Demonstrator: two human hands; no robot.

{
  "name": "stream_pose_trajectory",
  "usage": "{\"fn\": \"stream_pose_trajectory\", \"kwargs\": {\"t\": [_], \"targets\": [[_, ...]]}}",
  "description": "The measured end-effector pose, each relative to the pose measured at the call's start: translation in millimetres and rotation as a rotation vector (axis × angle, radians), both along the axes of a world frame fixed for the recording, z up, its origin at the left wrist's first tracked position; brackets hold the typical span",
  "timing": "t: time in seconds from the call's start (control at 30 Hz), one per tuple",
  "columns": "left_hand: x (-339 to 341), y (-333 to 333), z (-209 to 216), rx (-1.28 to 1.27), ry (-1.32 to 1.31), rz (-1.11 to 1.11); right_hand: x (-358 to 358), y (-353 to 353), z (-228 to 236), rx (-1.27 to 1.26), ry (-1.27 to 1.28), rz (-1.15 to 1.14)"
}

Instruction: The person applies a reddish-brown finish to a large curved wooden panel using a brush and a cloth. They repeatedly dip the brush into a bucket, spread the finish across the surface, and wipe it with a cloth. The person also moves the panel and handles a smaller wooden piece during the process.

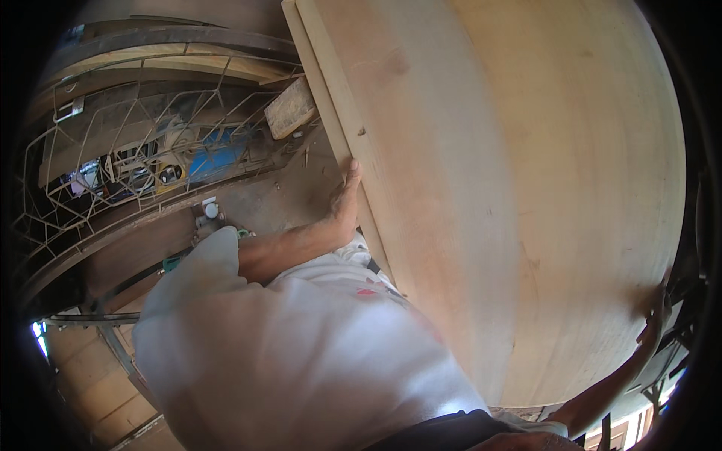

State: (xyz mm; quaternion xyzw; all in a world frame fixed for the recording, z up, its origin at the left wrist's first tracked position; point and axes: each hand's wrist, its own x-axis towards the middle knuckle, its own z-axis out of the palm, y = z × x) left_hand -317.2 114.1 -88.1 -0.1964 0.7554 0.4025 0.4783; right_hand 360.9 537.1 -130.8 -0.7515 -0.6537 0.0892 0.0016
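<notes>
Panel (481, 195) — broad, pale wood, large enough to fill most of the right half of the view, its near side close against the wearer's shirt (316, 361). A narrow strip (320, 83) runs along its left side.

Left hand (344, 207) is on that left edge, one fingertip showing at the strip; the other fingers are hidden, so I cannot tell whether they close round it or only press. Right hand (656, 312) is at the far right edge, dark and small near the rim of the view; contact looks likely, the closure of its fingers I cannot tell.

Judgement on handling: a span this wide wants both hands bearing evenly, at matching places along opposite edges, or it may twist. Fingers best held clear of the underside wherever it could come down on something.

Edges and room: on the left, a block (292, 109) sits just beside the strip, with the wire grille (219, 89) beyond — tight for any swing that way. Lower left edge is close to the body. On the right, past the edge, shapes are too dark to judge clearance.
</notes>
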Motion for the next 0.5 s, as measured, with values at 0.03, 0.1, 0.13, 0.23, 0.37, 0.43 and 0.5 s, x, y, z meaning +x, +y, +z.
{"fn": "stream_pose_trajectory", "kwargs": {"t": [0.03,0.1,0.13,0.23,0.37,0.43,0.5], "targets": [[-3.0,-8.0,-6.5,-0.003,0.008,-0.009,-3.1,4.4,-7.2,0.000,0.014,0.001],[-1.9,-8.4,-0.9,-0.013,0.033,-0.024,-1.9,-8.0,-12.2,-0.015,0.020,-0.007],[0.3,0.5,9.4,-0.019,0.051,-0.030,-2.7,-14.7,-15.2,-0.020,0.033,-0.014],[-2.7,-41.6,-21.9,0.018,0.080,-0.048,-19.4,-33.2,-5.5,0.009,0.108,-0.002],[-12.0,-36.5,-30.6,0.094,0.054,-0.212,-35.8,-120.4,44.2,0.079,0.313,-0.082],[-15.3,-26.9,-17.1,0.152,0.143,-0.442,-58.6,-190.7,73.8,0.125,0.523,-0.146],[-19.8,-29.5,-18.1,0.370,0.032,-0.553,-102.5,-280.3,114.1,0.205,0.743,-0.212]]}}
